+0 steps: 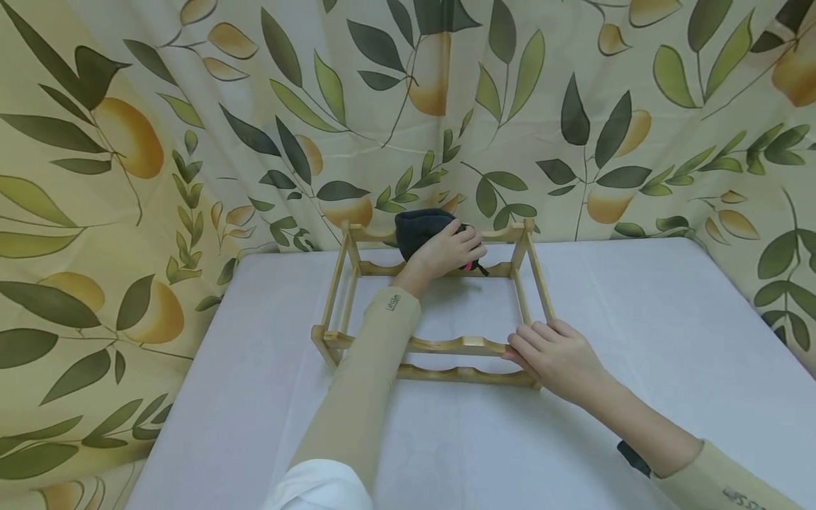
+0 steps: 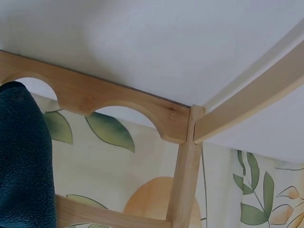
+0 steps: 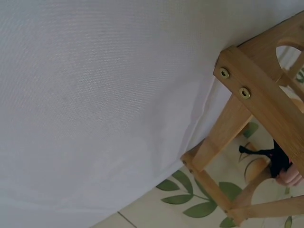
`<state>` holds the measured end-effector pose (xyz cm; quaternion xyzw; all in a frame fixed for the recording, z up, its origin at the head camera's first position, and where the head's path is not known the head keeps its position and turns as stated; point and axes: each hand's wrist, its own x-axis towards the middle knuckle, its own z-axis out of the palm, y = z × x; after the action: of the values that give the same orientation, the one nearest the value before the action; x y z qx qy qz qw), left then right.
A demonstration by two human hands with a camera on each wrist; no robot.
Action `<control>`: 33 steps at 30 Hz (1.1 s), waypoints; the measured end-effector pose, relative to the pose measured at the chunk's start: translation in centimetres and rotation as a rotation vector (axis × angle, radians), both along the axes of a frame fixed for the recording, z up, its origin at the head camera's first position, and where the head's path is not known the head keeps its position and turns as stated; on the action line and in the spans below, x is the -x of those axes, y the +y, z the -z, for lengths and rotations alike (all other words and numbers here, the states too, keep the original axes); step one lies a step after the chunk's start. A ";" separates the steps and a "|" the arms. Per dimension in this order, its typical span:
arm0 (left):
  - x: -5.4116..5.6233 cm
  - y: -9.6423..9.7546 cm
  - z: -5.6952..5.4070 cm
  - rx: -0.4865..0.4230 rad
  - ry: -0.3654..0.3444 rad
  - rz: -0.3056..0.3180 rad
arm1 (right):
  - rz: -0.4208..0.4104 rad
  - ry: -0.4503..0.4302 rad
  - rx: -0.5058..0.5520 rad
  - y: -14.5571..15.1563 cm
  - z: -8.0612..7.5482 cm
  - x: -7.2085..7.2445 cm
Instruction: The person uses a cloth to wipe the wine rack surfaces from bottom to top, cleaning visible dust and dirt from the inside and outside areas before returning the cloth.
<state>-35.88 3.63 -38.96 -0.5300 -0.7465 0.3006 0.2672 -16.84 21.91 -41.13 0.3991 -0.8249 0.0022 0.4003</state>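
A wooden rack (image 1: 468, 345) with scalloped rails stands on the white-covered table. At its back rail, my left hand (image 1: 449, 249) grips a dark, fleecy drawstring pouch (image 1: 417, 230); a bit of pink shows under the hand. The left wrist view shows the pouch's plush cloth (image 2: 23, 156) beside the scalloped rail (image 2: 88, 97). A dark cord (image 3: 254, 151) hangs from it in the right wrist view, near the left fingers (image 3: 290, 176). My right hand (image 1: 561, 360) holds the rack's front right corner, fingers over the top rail. What the pouch contains is hidden.
The table (image 1: 637, 340) has a smooth white cover. Behind it and along the sides hangs a curtain (image 1: 395, 170) printed with leaves and fruit, close to the rack's back. Brass screws (image 3: 244, 92) show on the rack's end frame.
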 end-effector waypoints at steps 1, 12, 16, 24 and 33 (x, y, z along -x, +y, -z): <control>0.0 -0.1 0.0 0.004 -0.010 0.006 | 0.001 0.002 0.002 0.0 0.0 0.0; 0.0 -2.1 0.2 0.089 -0.052 0.070 | 0.057 -0.048 -0.056 0.1 0.0 -0.2; 0.0 -1.7 -0.1 0.009 0.016 0.169 | 0.049 -0.045 -0.053 0.0 -0.1 -0.1; -0.1 -0.4 -0.3 0.001 -0.016 0.146 | 0.060 -0.051 -0.059 0.0 -0.1 -0.2; -0.2 -0.1 -0.4 0.162 -0.147 0.118 | 0.073 -0.066 -0.070 0.1 0.0 -0.2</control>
<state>-35.65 3.57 -38.61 -0.6135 -0.7049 0.3042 0.1851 -16.68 22.05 -41.10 0.3821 -0.8512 -0.0281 0.3587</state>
